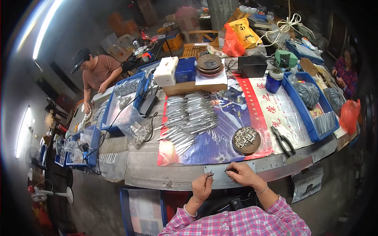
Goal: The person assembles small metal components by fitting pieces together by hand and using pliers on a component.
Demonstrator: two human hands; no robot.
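Observation:
At the table's near edge, my left hand (202,185) is closed in a pinch, a tiny dark tip showing by the thumb. My right hand (242,174) is beside it, its thumb and forefinger also pressed together; anything they hold is too small to name. Between and under both hands lies a pale flat plate (220,180). Just beyond the right hand stands a round brown dish (252,150) filled with small shiny metal pins (245,136). A large heap of slim silver metal rods (189,118) lies farther off to the left.
Black-handled pliers (282,142) rest right of the dish. Blue trays (325,135) with bagged parts stand at both sides. A white box (165,71), stacked brown dishes (209,63) and a blue jar (274,81) stand farther back. One person (98,72) works at left, another (346,74) sits at right.

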